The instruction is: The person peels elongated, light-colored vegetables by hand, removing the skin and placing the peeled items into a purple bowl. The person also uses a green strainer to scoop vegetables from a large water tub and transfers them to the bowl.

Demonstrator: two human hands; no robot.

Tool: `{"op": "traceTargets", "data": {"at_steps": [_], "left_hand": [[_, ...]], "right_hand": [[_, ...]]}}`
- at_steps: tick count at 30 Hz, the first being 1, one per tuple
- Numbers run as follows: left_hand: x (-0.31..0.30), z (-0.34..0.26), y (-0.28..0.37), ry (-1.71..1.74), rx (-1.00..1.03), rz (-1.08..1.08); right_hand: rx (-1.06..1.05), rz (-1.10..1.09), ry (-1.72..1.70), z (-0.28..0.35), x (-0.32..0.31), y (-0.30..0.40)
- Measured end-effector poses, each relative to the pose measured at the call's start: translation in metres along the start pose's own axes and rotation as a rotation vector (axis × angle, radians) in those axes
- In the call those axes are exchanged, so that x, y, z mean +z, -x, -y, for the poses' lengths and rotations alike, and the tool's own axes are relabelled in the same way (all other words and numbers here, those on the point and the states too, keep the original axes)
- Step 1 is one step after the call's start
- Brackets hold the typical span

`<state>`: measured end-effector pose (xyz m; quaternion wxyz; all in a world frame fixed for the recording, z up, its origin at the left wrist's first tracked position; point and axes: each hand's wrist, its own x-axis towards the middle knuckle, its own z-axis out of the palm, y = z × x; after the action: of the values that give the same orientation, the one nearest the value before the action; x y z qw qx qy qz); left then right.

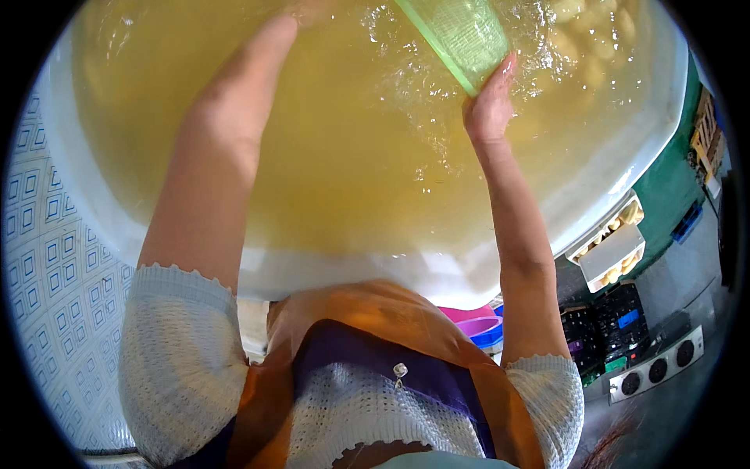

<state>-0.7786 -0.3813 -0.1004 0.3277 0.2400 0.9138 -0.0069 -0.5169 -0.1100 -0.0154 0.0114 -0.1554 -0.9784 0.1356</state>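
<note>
My right hand [492,102] grips the near corner of a light green plastic mesh basket [469,35], which tilts in a large white tub [644,146] of cloudy yellow water [351,152]. The basket's far end runs out of the picture at the top. My left hand [307,10] is under the water near the upper edge, blurred, and its fingers cannot be made out. Pale yellow rounded pieces [597,53] lie in the water to the right of the basket. Ripples and splashes surround the basket and my right wrist.
The tub's near rim [363,269] meets my orange apron [381,299]. At right stand white boxes of pale yellow pieces [630,214], black crates [621,322] and a wooden pallet [706,132]. A pink basin [469,313] sits below the rim. A patterned tiled wall [58,293] is at left.
</note>
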Motion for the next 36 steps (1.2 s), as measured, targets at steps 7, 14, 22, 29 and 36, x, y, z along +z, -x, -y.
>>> {"op": "traceTargets", "data": {"at_steps": [7, 14, 22, 29, 36], "left_hand": [[0.002, 0.020, -0.006, 0.048, -0.035, 0.037], [0.005, 0.020, 0.003, 0.204, -0.034, 0.084], [0.035, 0.014, 0.062, 0.588, -0.096, 0.249], [0.082, 0.036, 0.110, 1.014, -0.281, 0.442], [0.127, 0.048, 0.176, 1.546, -0.612, 0.689]], "right_hand": [[0.190, 0.328, 0.067, -0.006, -0.004, 0.006], [0.239, 0.234, -0.104, -0.023, 0.043, 0.021], [0.153, 0.508, 0.139, -0.007, 0.003, 0.017], [-0.110, 0.791, 0.193, -0.032, 0.036, 0.035], [-0.221, 0.978, 0.132, -0.025, 0.061, 0.074]]}}
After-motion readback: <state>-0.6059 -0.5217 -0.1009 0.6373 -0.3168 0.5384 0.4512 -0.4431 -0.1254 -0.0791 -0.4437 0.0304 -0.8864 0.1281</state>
